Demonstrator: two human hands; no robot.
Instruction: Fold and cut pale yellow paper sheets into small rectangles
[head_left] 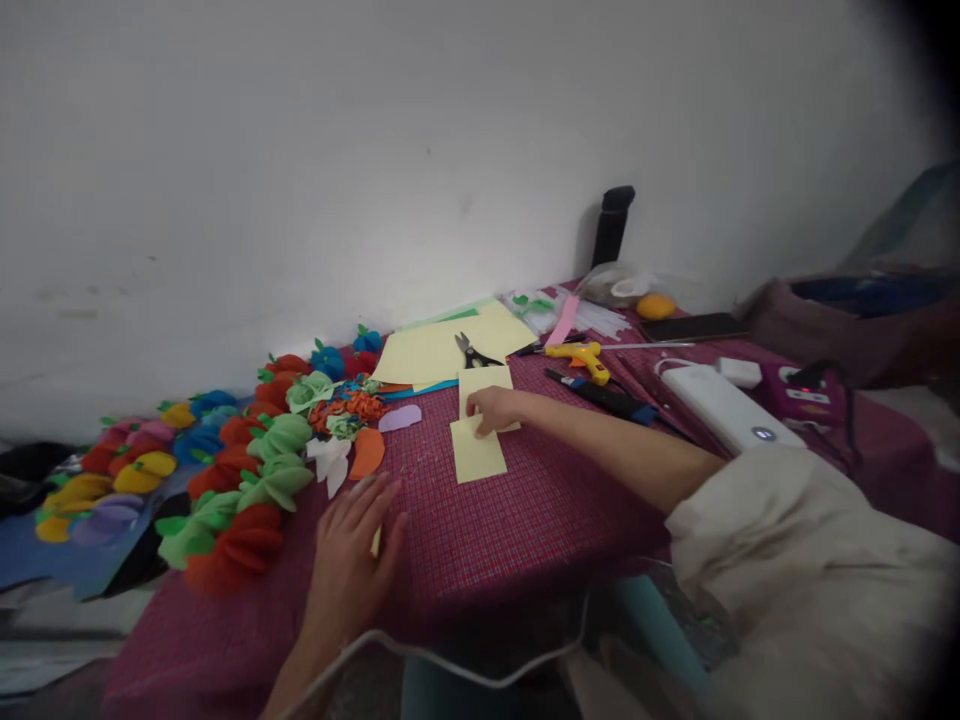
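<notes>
My right hand (495,408) reaches across the table with its fingers closed in a pinch at the top edge of a pale yellow paper piece (480,460). Just behind lies another pale yellow paper piece (484,379), partly covered by that hand. My left hand (354,550) is low over the near left of the table, fingers curled. Between its thumb and forefinger shows a small pale yellow piece (376,541) that looks like paper; most of it is hidden. Black-handled scissors (476,355) lie open on large pale yellow sheets (420,350) behind the right hand.
Colourful paper pumpkins (247,540) crowd the left, beside paper scraps (352,408) and an orange cut-out (367,453). To the right are a yellow glue gun (592,360), a dark-handled tool (607,398), a white power bank (727,410) and a purple socket box (802,395). A white cable (480,680) hangs in front.
</notes>
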